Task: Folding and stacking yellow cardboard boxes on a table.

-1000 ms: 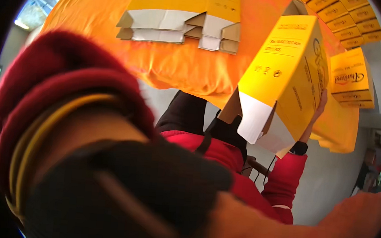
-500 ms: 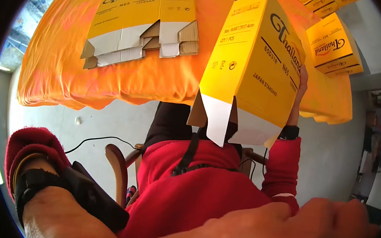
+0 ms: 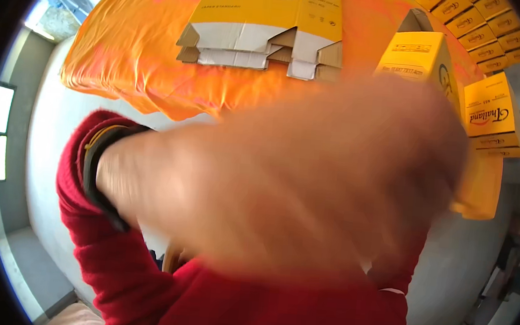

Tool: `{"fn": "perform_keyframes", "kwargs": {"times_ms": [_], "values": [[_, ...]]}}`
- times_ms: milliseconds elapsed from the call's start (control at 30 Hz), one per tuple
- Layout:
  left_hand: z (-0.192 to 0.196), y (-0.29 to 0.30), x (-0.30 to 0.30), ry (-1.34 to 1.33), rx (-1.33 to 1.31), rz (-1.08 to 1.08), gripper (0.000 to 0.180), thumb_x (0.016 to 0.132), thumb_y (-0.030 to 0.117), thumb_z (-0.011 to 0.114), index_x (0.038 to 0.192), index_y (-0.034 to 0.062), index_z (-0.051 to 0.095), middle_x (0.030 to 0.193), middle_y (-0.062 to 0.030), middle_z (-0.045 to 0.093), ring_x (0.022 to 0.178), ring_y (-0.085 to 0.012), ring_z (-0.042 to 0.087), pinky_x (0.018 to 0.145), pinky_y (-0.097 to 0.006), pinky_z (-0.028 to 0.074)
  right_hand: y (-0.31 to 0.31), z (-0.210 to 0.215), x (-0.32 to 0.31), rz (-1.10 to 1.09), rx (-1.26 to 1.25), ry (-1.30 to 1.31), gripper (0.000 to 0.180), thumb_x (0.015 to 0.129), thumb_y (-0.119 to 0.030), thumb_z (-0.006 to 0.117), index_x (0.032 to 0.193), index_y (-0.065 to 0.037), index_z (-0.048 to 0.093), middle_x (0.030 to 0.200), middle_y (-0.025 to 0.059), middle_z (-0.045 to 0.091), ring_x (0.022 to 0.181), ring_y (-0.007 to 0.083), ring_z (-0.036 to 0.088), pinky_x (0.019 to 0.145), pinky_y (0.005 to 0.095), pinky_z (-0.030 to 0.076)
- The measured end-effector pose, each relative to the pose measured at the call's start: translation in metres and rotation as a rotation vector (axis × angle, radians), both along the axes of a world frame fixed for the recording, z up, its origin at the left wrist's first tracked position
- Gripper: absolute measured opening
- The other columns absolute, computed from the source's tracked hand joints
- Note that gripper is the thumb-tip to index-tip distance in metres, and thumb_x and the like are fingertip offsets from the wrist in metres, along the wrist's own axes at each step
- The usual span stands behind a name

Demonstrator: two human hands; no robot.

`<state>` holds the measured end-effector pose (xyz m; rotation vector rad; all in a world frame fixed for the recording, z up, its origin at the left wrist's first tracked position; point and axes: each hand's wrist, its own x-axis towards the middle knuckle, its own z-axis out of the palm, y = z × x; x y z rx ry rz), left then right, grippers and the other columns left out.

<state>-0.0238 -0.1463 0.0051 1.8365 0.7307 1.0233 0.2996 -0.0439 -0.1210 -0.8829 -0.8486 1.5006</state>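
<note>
My left hand is large and smeared by motion across the middle of the view, in front of my chest. How its fingers lie cannot be made out. Behind it rises a yellow carton, standing up with its flap raised at the far end; its lower part is covered by my left hand. My right hand is hidden behind the left one, and only a bit of its red sleeve shows. Flattened yellow cartons with white and brown flaps lie stacked on the orange cloth.
At the right edge of the cloth stands a closed yellow carton. Beyond it, several more yellow cartons are set close together in rows. Shelves with assorted items line the far right.
My left hand has swung up from the lower edge to the middle, now covering the carton's lower part and my right hand. The view has shifted, so the table's things sit farther right and higher.
</note>
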Motion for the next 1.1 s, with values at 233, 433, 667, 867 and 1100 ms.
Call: {"fn": "perform_keyframes", "kwargs": {"times_ms": [233, 433, 667, 867, 1100], "values": [[-0.057, 0.031, -0.038, -0.186, -0.461, 0.357, 0.033, 0.098, 0.022, 0.052, 0.118, -0.0038, 0.06, 0.113, -0.0104, 0.064, 0.097, -0.0173, 0.063, 0.087, -0.03, 0.052, 0.004, -0.016, 0.012, 0.121, 0.142, 0.02, 0.047, 0.102, -0.036, 0.046, 0.137, -0.004, 0.044, 0.122, 0.0097, 0.058, 0.108, 0.0185, 0.059, 0.09, 0.0298, 0.051], [-0.068, 0.038, -0.018, -0.272, -0.492, 0.37, 0.053, 0.097, 0.033, 0.055, 0.133, -0.006, 0.049, 0.122, -0.0125, 0.06, 0.107, -0.0214, 0.059, 0.092, -0.033, 0.05, -0.002, 0.02, -0.011, 0.133, 0.195, -0.217, 0.046, 0.1, -0.034, 0.046, 0.133, -0.002, 0.047, 0.118, 0.0086, 0.061, 0.103, 0.0184, 0.061, 0.087, 0.0301, 0.052], [-0.086, 0.055, -0.005, -0.268, -0.403, 0.299, 0.057, 0.095, 0.038, 0.057, 0.141, 0.0055, 0.047, 0.121, -0.0092, 0.056, 0.11, -0.0181, 0.054, 0.095, -0.032, 0.045, 0.001, 0.028, -0.025, 0.191, 0.196, -0.152, 0.06, 0.081, -0.031, 0.063, 0.132, -0.002, 0.048, 0.116, 0.0093, 0.059, 0.105, 0.02, 0.059, 0.088, 0.031, 0.05], [-0.083, 0.038, 0.004, -0.149, -0.17, 0.293, 0.047, 0.093, 0.038, 0.057, 0.129, 0.0073, 0.055, 0.116, -0.0077, 0.057, 0.114, -0.0168, 0.049, 0.096, -0.032, 0.042, -0.016, 0.027, -0.012, 0.202, 0.321, -0.209, 0.073, 0.067, -0.024, 0.076, 0.131, -0.002, 0.05, 0.116, 0.0085, 0.059, 0.106, 0.0188, 0.057, 0.094, 0.0315, 0.045], [-0.117, 0.023, 0.01, -0.14, -0.075, 0.484, 0.029, 0.092, 0.028, 0.056, 0.107, 0.0031, 0.06, 0.115, -0.0071, 0.056, 0.119, -0.0172, 0.045, 0.098, -0.03, 0.038, -0.043, 0.027, -0.007, 0.239, 0.337, -0.42, 0.077, 0.064, -0.026, 0.078, 0.131, 0.0, 0.05, 0.12, 0.0108, 0.057, 0.111, 0.0215, 0.055, 0.098, 0.0322, 0.042]]}}
